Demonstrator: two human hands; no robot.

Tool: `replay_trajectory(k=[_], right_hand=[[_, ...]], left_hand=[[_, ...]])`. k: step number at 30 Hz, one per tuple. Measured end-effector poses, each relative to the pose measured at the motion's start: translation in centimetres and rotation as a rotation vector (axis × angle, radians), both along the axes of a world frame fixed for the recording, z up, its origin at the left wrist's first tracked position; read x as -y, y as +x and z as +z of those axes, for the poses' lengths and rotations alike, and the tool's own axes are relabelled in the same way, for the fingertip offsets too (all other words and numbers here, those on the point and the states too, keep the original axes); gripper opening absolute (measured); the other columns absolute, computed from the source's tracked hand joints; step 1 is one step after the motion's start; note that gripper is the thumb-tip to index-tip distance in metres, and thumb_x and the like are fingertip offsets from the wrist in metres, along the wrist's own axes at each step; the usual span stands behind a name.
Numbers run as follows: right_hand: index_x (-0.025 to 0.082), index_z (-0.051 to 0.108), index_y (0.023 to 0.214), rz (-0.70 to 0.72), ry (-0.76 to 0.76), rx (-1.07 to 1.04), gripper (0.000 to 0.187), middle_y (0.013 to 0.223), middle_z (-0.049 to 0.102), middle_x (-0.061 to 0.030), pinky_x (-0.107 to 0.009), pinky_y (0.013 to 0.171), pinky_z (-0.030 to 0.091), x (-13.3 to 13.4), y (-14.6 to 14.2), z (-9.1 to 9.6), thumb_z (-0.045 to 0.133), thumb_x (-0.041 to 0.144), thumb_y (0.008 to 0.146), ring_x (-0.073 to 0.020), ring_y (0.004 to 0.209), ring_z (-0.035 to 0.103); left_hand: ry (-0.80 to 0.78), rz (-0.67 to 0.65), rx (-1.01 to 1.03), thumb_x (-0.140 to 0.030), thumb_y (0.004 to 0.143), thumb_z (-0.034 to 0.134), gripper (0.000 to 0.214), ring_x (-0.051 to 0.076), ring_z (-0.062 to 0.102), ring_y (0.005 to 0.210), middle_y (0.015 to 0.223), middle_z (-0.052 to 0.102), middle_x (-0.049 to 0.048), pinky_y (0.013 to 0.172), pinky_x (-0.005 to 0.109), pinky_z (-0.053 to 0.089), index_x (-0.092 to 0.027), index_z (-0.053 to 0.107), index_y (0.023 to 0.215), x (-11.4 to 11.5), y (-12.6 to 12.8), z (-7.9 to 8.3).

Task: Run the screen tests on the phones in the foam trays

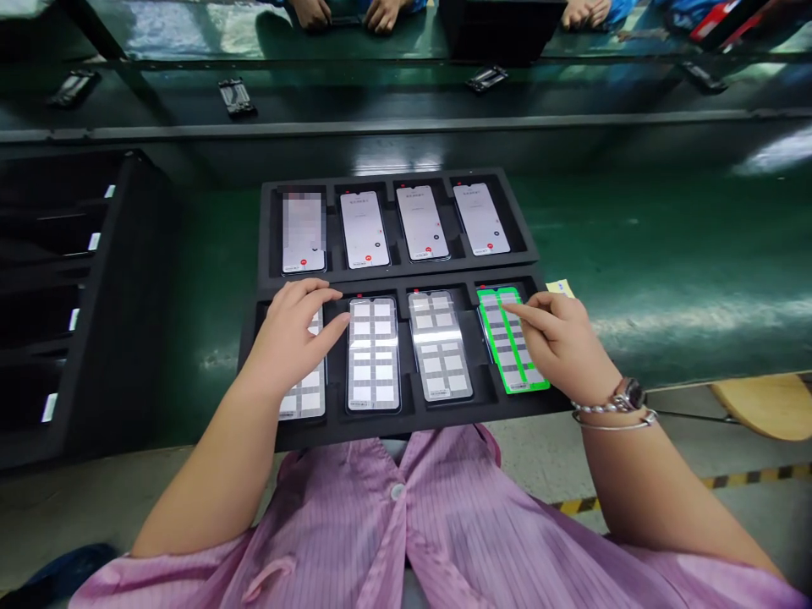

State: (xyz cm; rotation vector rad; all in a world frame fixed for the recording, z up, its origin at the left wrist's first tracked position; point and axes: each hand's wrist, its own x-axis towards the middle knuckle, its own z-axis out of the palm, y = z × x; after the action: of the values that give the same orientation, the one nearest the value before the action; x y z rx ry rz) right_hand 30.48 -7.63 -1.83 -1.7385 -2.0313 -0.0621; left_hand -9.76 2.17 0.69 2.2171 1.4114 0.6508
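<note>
Two black foam trays lie end to end before me, a front tray [437,416] and a back tray [397,277], with smartphones in their slots. My right hand [564,342] reaches its index finger to the screen of the front right smartphone [506,351], which shows green lines over a grey-and-white pattern; the other fingers are curled. My left hand [288,338] hovers or rests, fingers apart, over the front left smartphone [304,397], partly hiding it. Between them, the second phone [373,355] and the third phone [440,355] show white-and-grey block grids.
Back-row phones [364,228] have white screens with a red dot. At left stands a stack of black trays [95,338]. A yellow note [559,288] lies by my right hand. Small fixtures [237,97] sit beyond the ledge, with another person's hands [346,13] farther off.
</note>
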Motion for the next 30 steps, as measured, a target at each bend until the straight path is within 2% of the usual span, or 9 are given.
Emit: replay_trajectory(k=[4, 7, 12, 20, 26, 30], right_hand=[[0.026, 0.081, 0.121, 0.049, 0.002, 0.099, 0.04, 0.114, 0.062, -0.0152, -0.055, 0.097, 0.053, -0.3, -1.3, -0.2, 0.045, 0.022, 0.103, -0.032, 0.109, 0.059], [0.024, 0.081, 0.123, 0.054, 0.009, 0.143, 0.04, 0.113, 0.061, -0.0156, -0.053, 0.097, 0.052, -0.5, -1.4, -0.6, 0.047, 0.021, 0.103, -0.0316, 0.109, 0.058], [0.025, 0.082, 0.122, -0.017, 0.011, 0.16, 0.039, 0.111, 0.06, -0.0148, -0.052, 0.093, 0.051, 0.0, 0.3, -0.7, 0.05, 0.019, 0.101, -0.0315, 0.105, 0.059], [0.021, 0.083, 0.113, -0.108, 0.033, 0.146, 0.035, 0.109, 0.063, -0.0174, -0.057, 0.093, 0.049, 0.4, 2.3, 0.0, 0.052, 0.016, 0.098, -0.036, 0.105, 0.06], [0.025, 0.081, 0.118, 0.033, 0.023, 0.098, 0.036, 0.106, 0.062, -0.0128, -0.052, 0.091, 0.049, -1.8, 1.5, 0.7, 0.053, 0.015, 0.098, -0.031, 0.102, 0.059], [0.025, 0.081, 0.115, 0.092, 0.031, 0.091, 0.035, 0.106, 0.061, -0.0118, -0.05, 0.09, 0.051, -1.1, 0.6, 1.5, 0.051, 0.015, 0.099, -0.0296, 0.102, 0.058]], left_hand=[[-0.01, 0.01, -0.004, -0.051, 0.099, 0.057, 0.04, 0.035, 0.052, 0.141, 0.142, 0.063, 0.0114, 0.125, 0.058, 0.039, -0.023, 0.073, 0.123, 0.0, 0.0, 0.0], [-0.017, 0.016, -0.009, -0.051, 0.099, 0.057, 0.04, 0.035, 0.052, 0.141, 0.143, 0.062, 0.0114, 0.124, 0.059, 0.04, -0.023, 0.073, 0.123, 0.0, -0.1, -0.1], [-0.001, 0.012, -0.014, -0.051, 0.1, 0.057, 0.04, 0.036, 0.053, 0.141, 0.141, 0.063, 0.0123, 0.124, 0.06, 0.04, -0.023, 0.073, 0.124, -0.1, -0.2, -0.1], [-0.012, 0.031, -0.031, -0.053, 0.099, 0.057, 0.042, 0.037, 0.053, 0.141, 0.142, 0.063, 0.0123, 0.12, 0.058, 0.045, -0.023, 0.074, 0.124, -0.2, -0.2, -0.3], [0.01, 0.045, -0.038, -0.054, 0.099, 0.056, 0.042, 0.037, 0.054, 0.141, 0.141, 0.064, 0.012, 0.118, 0.058, 0.046, -0.025, 0.074, 0.123, -0.3, -0.3, -0.3], [0.014, 0.063, -0.033, -0.055, 0.098, 0.057, 0.043, 0.038, 0.055, 0.139, 0.14, 0.065, 0.0118, 0.118, 0.06, 0.046, -0.024, 0.074, 0.122, -0.4, -0.5, -0.3]])
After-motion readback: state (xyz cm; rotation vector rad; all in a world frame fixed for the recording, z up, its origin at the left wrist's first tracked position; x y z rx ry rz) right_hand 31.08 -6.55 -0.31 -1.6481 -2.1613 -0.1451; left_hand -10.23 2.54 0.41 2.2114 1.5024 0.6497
